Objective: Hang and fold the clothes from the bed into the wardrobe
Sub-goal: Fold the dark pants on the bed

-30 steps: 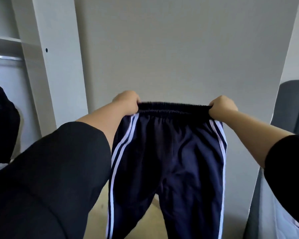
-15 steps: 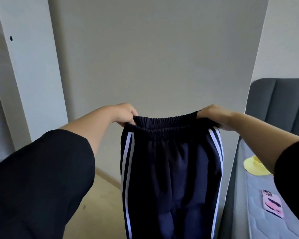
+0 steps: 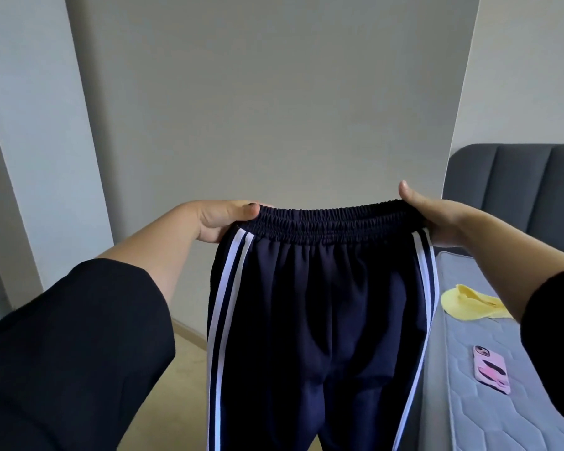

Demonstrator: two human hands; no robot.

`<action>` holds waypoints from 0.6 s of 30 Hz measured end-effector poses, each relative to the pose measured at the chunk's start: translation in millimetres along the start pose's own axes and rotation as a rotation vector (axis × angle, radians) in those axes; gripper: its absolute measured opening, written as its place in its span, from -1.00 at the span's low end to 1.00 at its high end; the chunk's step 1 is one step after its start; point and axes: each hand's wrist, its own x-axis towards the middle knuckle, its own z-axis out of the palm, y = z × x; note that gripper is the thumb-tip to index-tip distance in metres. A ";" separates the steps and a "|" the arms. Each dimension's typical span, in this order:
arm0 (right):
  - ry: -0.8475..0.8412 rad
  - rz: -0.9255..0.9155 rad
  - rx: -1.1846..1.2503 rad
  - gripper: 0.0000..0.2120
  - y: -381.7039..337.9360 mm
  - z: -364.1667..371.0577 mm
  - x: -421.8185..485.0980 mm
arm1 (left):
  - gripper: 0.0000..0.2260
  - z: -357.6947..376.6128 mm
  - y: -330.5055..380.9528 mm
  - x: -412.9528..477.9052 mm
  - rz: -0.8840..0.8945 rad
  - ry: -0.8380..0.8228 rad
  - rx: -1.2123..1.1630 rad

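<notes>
- Head view: both hands are up in front of the person, and a pair of navy track trousers (image 3: 316,304) hangs between them, front facing the camera.
- Left hand (image 3: 222,219) grips the left end of the elastic waistband (image 3: 329,219). Its thumb lies across the top of the gathered edge and its fingers are tucked behind the cloth.
- Right hand (image 3: 437,216) holds the right end of the waistband. The thumb sticks up clear of the fabric, the other fingers are hidden under and behind it, and the cloth is caught in that grip.
- The waistband is pulled out wide between the two hands and sags a little in the middle.
- Two white stripes run down each outer side of the trousers. The legs drop straight down and leave the bottom of the picture, so the hems are out of sight.
- The trousers are in the air, just left of the bed (image 3: 469,402), and their right side overlaps the mattress edge in this view.
- On the mattress lie a yellow cloth (image 3: 469,304) and, nearer the camera, a phone in a pink case (image 3: 491,369). The two lie apart.
- A grey padded headboard (image 3: 518,190) stands at the far end of the bed.
- A broad grey panel (image 3: 274,109) fills the background straight ahead, with a white upright board (image 3: 36,141) to its left.
- Pale floor (image 3: 173,385) shows below the left arm, and both arms wear black sleeves (image 3: 72,353).
</notes>
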 end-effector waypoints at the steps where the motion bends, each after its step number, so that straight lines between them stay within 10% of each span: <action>1: -0.098 -0.027 0.008 -0.30 3.9 -5.6 -3.8 | -0.35 -0.7 -1.0 0.6 0.003 -0.033 0.067; 9: -0.279 -0.311 0.164 -0.69 12.2 -14.0 -10.0 | -0.74 6.7 9.1 2.9 0.072 0.275 0.146; 15: -0.802 -0.492 0.191 -0.75 -15.1 -4.8 -20.8 | -0.70 33.4 62.2 -3.0 0.243 0.369 1.062; 18: -0.685 -0.480 0.109 -0.61 -20.9 11.4 -16.7 | -0.73 51.7 73.5 2.8 0.398 0.502 1.436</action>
